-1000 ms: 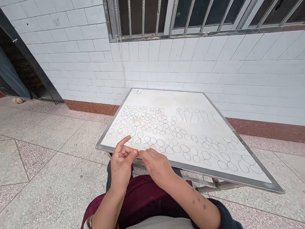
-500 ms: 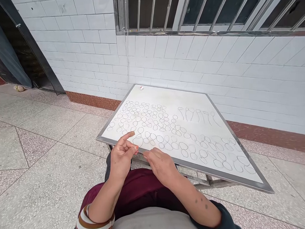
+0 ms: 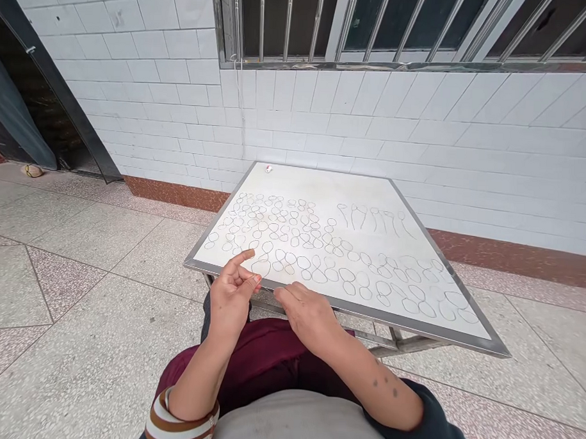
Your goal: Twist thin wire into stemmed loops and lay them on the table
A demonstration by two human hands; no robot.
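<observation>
My left hand (image 3: 230,299) is in front of the table's near edge, its thumb and a finger pinched together and another finger stretched out above. A small orange-red spot shows at the pinch; what is held there is too small to name. My right hand (image 3: 309,315) is just to the right, back upward, its fingers pressed together and pointing left. Its fingertips are hidden beneath it. Beyond both hands, many thin dark loops (image 3: 347,274) lie in rows on the white tabletop (image 3: 323,183), several in joined pairs. Several loops with long tails (image 3: 359,215) lie farther back.
A grey metal rim (image 3: 366,317) edges the table, with metal legs below. A small white and red item (image 3: 268,169) sits at the far left corner. Behind stands a white tiled wall (image 3: 296,127) with a barred window (image 3: 376,30). A dark doorway (image 3: 51,102) is at the left.
The view has shifted slightly, so the table appears a little farther left. Both hands keep nearly the same pose, the left pinched and the right beside it.
</observation>
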